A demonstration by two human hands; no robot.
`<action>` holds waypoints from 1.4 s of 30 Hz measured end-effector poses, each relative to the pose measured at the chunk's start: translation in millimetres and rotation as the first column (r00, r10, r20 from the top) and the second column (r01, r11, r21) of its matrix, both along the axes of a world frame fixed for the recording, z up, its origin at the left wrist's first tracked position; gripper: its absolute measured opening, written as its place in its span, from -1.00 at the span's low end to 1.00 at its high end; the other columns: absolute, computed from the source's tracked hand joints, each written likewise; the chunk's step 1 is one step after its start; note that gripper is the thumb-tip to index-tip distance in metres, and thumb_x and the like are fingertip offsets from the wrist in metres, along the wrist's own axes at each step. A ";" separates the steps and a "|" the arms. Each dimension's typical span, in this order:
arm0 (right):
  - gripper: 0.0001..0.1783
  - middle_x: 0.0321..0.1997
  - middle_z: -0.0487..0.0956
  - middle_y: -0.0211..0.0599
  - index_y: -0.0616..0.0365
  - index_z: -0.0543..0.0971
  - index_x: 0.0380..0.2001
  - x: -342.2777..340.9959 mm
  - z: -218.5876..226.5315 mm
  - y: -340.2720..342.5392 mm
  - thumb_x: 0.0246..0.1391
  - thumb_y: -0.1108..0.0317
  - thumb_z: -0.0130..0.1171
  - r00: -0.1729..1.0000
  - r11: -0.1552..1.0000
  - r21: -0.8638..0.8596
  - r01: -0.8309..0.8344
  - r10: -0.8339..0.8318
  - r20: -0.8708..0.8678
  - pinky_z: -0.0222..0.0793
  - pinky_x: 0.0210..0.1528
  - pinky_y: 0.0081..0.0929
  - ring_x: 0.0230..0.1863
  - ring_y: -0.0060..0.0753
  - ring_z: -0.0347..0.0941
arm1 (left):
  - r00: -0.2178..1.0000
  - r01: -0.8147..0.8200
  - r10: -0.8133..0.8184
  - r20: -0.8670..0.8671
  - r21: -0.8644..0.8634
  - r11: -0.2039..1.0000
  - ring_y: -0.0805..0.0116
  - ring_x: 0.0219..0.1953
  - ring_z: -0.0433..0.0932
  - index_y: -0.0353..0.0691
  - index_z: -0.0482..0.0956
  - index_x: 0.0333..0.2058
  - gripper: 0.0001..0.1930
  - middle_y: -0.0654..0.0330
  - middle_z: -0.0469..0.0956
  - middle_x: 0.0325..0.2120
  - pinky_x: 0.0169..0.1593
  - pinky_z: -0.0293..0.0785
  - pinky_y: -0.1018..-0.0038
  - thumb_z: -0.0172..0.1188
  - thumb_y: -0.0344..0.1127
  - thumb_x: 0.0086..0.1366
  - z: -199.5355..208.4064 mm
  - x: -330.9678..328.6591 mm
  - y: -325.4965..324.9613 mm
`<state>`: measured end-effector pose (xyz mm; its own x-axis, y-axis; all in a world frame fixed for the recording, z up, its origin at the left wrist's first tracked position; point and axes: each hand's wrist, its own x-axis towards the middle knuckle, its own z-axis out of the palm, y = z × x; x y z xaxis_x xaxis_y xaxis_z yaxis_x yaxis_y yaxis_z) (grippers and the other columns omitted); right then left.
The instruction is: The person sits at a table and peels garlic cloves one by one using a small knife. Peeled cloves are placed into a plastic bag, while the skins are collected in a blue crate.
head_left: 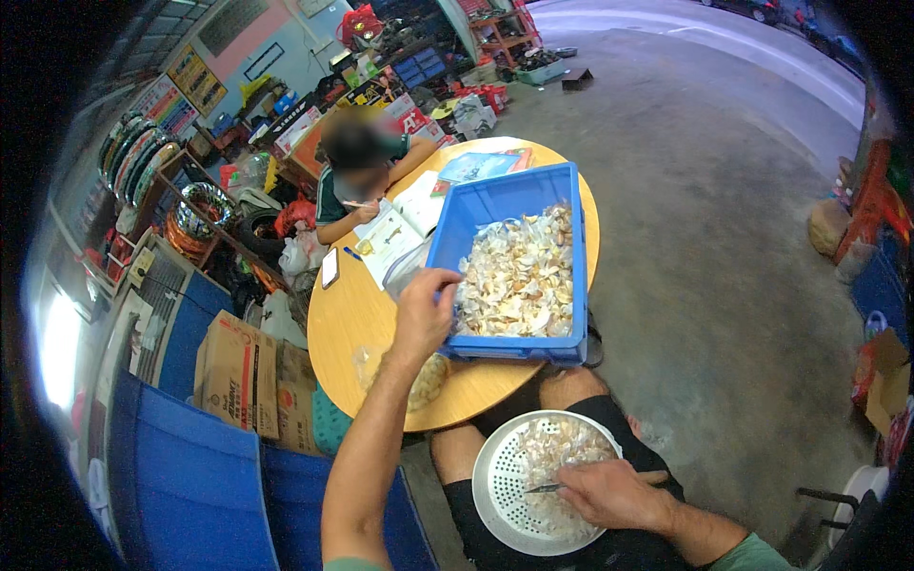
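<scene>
Right hand [609, 497] grips a knife [545, 488], blade pointing frame-left over the colander [491, 476]; left hand [425, 309], mid-frame beside the blue crate [514, 349], grasp unclear.

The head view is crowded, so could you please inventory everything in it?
Table: one, light wood, centre
Bin: one, blue, on the table
Colander: one, light grey, lower centre
Flakes: uncountable, whitish, in bin and colander
Knife: one, dark-bladed, over the colander
Bag of pieces: one, clear, table's near edge
Open book: one, white, left of the bin
Stacked books: count unclear, mixed, beyond the bin
Phone: one, pale screen, table's left edge
Pen: one, blue, beside the phone
Other person: one, dark green top, across the table
Cardboard boxes: at least two, brown, left
Background clutter: uncountable, mixed, far side
Panels: several, blue, lower left
Floor: one, grey, right
Left hand: one, bare, at the bin's left
Right hand: one, bare, gripping the knife
</scene>
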<state>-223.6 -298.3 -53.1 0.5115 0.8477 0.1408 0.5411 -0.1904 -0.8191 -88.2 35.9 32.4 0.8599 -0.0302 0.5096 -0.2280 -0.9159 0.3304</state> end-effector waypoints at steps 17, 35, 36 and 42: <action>-0.82 -0.43 0.60 -0.08 0.13 0.47 -0.21 16.7 -6.4 -9.4 0.21 0.27 0.13 0.994 0.994 -0.101 -0.034 0.023 -0.103 0.51 -0.33 -0.07 -0.35 0.03 0.61 | 0.564 0.513 -0.097 -0.820 0.256 0.819 -0.33 0.43 -0.09 -0.09 -0.01 0.42 0.24 -0.28 -0.06 0.40 0.43 0.07 0.02 0.57 0.03 -0.18 -36.3 89.7 -91.0; -0.81 -0.54 0.57 -0.06 0.07 0.48 -0.19 22.5 1.3 -6.8 0.25 0.22 0.11 0.995 0.993 -0.120 -0.014 0.002 -0.104 0.48 -0.42 -0.01 -0.46 0.07 0.58 | 0.794 0.101 0.007 -0.608 0.144 0.984 -0.17 -0.11 0.60 -0.28 0.54 -0.09 -0.69 -0.21 0.62 -0.27 -0.01 0.49 0.05 0.19 -0.22 0.26 -55.3 102.6 -71.8; -0.82 -0.54 0.56 -0.09 0.08 0.49 -0.21 22.9 3.0 -7.4 0.26 0.22 0.10 0.994 0.991 -0.130 -0.013 0.000 -0.105 0.48 -0.42 -0.07 -0.45 0.02 0.58 | 0.818 0.052 0.029 -0.575 0.125 0.991 -0.16 -0.11 0.60 -0.27 0.54 -0.09 -0.69 -0.22 0.61 -0.27 -0.01 0.49 0.05 0.18 -0.22 0.27 -54.5 103.9 -70.8; -0.82 -0.53 0.57 -0.08 0.08 0.50 -0.20 20.5 0.5 -6.1 0.26 0.22 0.10 0.995 0.990 -0.141 -0.009 -0.005 -0.101 0.49 -0.42 -0.10 -0.45 0.00 0.59 | 0.903 -0.063 -0.015 -0.429 -0.167 0.984 0.07 -0.23 0.66 -0.21 0.47 0.05 -0.68 -0.04 0.65 -0.28 -0.22 0.57 0.22 0.07 -0.35 0.33 -55.3 102.7 -57.5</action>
